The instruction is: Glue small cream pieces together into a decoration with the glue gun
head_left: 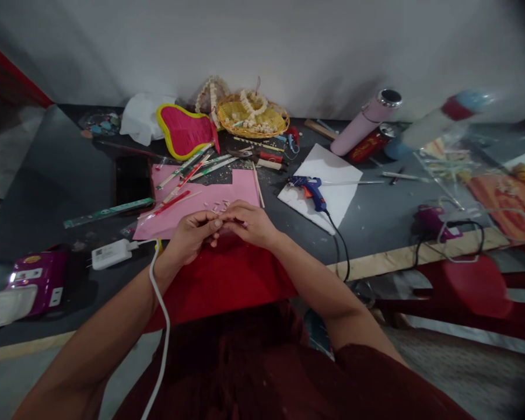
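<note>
Craft workspace: glue gun [310, 188] and pliers [258, 156] on table [289, 213].

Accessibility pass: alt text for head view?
Bare left hand and bare right hand meet at the fingertips beside tiny pale pieces on pink paper. A blue plastic glue gun lies rightward on a white sheet.

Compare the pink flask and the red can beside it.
The pink flask is taller; the red can is shorter. The flask's side looks plain, while the can's carries yellowish markings. The flask is pale pink, the can deep red. Both are cylindrical with silvery tops.
</note>
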